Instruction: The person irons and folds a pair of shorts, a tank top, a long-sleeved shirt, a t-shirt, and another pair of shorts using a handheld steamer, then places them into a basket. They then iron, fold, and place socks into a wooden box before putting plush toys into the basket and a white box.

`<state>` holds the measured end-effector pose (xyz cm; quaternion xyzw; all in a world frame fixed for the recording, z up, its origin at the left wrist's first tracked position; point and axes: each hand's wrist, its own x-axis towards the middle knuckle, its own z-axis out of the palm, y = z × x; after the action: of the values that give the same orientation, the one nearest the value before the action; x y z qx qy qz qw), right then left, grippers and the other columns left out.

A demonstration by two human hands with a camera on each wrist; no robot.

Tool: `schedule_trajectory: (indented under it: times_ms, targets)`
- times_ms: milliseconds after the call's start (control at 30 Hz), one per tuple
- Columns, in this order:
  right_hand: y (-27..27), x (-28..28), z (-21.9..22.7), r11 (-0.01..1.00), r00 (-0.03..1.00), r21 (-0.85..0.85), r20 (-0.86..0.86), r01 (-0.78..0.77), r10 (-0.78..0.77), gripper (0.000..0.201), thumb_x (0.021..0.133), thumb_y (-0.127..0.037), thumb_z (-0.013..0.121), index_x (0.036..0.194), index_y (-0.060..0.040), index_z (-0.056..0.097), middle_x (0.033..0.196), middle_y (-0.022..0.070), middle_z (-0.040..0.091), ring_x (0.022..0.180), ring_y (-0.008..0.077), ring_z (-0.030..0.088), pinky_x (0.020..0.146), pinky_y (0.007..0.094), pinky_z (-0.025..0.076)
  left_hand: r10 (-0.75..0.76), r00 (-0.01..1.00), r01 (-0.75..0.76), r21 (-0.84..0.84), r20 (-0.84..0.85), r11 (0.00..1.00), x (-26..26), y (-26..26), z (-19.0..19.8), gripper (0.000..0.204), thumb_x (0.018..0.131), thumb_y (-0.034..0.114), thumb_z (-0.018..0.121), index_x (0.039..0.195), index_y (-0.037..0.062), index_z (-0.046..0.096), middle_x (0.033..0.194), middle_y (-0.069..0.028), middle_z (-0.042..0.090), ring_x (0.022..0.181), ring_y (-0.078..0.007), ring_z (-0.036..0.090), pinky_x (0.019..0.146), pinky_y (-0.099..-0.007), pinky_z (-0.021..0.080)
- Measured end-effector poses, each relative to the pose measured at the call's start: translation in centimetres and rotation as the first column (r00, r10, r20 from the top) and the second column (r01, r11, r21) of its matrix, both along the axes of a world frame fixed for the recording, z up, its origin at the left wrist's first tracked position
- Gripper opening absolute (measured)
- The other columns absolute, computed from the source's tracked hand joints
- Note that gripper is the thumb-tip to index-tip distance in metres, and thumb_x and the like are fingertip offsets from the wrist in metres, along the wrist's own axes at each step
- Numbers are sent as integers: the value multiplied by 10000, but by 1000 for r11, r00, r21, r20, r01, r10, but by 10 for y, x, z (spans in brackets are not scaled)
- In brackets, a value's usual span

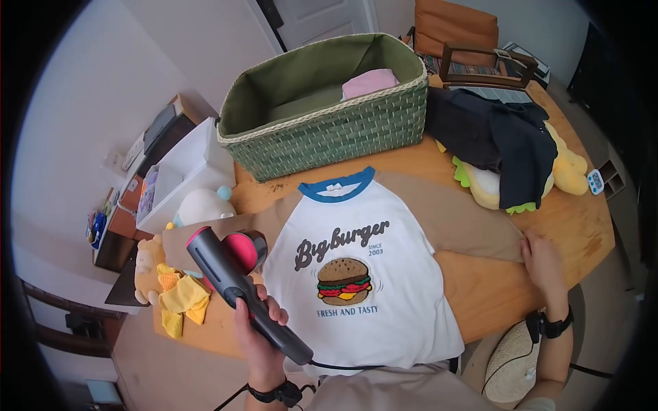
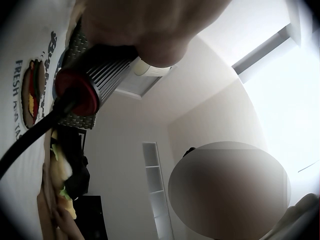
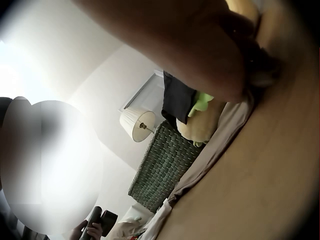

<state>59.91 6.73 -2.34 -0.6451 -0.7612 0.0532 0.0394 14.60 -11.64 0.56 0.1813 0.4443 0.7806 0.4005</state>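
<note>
My left hand [image 1: 255,334] grips a dark grey hair dryer [image 1: 221,268] with pink trim by its handle, above the left side of a shirt. In the left wrist view the red-rimmed handle end [image 2: 82,92] shows, with a black cord [image 2: 35,129] running from it. The long-sleeved shirt [image 1: 401,291], white with brown sleeves, a blue collar and a burger print, lies front up with both sleeves spread. My right hand [image 1: 545,266] pinches the cuff end of the sleeve [image 1: 449,216] on the right. In the right wrist view that sleeve [image 3: 212,150] stretches from the fingers along the table.
A green woven basket [image 1: 329,140] with a pink cloth [image 1: 370,83] inside stands behind the shirt. Dark clothing [image 1: 510,140] drapes over a yellow plush toy [image 1: 567,161] at right, beside a small timer [image 1: 595,181]. Plush toys, yellow cloth [image 1: 185,298] and a white box [image 1: 195,168] are at left.
</note>
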Motion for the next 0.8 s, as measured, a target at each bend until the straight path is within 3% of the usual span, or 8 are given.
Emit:
schedule_trajectory:
  times_ms: [100, 233, 433, 500, 567, 600, 700, 800]
  targets:
    - [7, 39, -5, 975, 995, 201, -41, 98, -92, 163, 978, -170, 559, 996, -8, 555, 879, 246, 636, 863, 440, 627, 747, 506, 481, -75, 996, 76, -24, 40, 997, 1, 1, -3, 452, 1058, 389, 474, 1361, 57, 430, 1009, -62, 510, 675, -131, 532, 579, -292, 472]
    - [17, 88, 8, 958, 961, 108, -115, 265, -253, 136, 976, -151, 537, 998, -19, 564, 858, 230, 631, 863, 415, 635, 745, 491, 488, -226, 974, 221, -129, -22, 967, 15, 9, 1, 417, 1055, 364, 486, 1297, 27, 439, 984, -77, 529, 668, -153, 559, 580, -297, 488]
    - [19, 172, -20, 918, 927, 218, 108, 331, -360, 127, 957, -101, 551, 1026, 5, 539, 916, 224, 624, 911, 396, 637, 745, 477, 486, -508, 857, 470, -276, -83, 838, 46, 26, 0, 524, 1012, 342, 603, 1373, 14, 414, 992, -73, 524, 659, -160, 576, 587, -321, 512]
    - [6, 139, -8, 833, 953, 490, 13, 257, -302, 127, 909, -43, 590, 1017, 6, 543, 984, 222, 625, 903, 406, 632, 742, 473, 487, -552, 833, 528, -249, -35, 812, 61, 34, 0, 392, 1023, 260, 596, 1283, 23, 423, 994, -84, 552, 685, -157, 596, 611, -320, 523]
    - [-16, 67, 25, 902, 977, 388, -159, 193, -141, 156, 856, -4, 634, 999, 1, 572, 1001, 207, 613, 886, 403, 623, 743, 465, 496, -587, 810, 570, -232, -4, 788, 75, 40, 0, 269, 1039, 205, 577, 1186, 34, 430, 991, -92, 577, 705, -154, 612, 629, -317, 530]
    - [-29, 35, 37, 947, 979, 320, -190, -4, 69, 157, 845, -16, 653, 987, -12, 586, 980, 185, 609, 875, 387, 621, 745, 457, 499, -591, 806, 576, -236, 7, 783, 82, 43, 0, 255, 1044, 196, 568, 1185, 35, 429, 988, -92, 577, 706, -155, 614, 632, -316, 531]
    - [-64, -36, 57, 775, 721, 89, -314, -625, 617, 208, 830, -155, 750, 971, -68, 624, 954, 90, 615, 852, 313, 637, 728, 407, 517, -609, 793, 593, -215, -11, 776, 96, 47, -6, 253, 1052, 201, 550, 1198, 40, 420, 1028, -98, 572, 716, -162, 617, 656, -328, 539]
    - [-82, -73, 52, 634, 529, -6, -558, -773, 640, 291, 871, -233, 762, 1069, -67, 629, 1003, 96, 621, 877, 308, 643, 729, 372, 528, -588, 807, 576, -158, -42, 802, 104, 44, -9, 365, 1033, 254, 584, 1284, 28, 447, 1087, -96, 556, 845, -173, 634, 726, -342, 570]
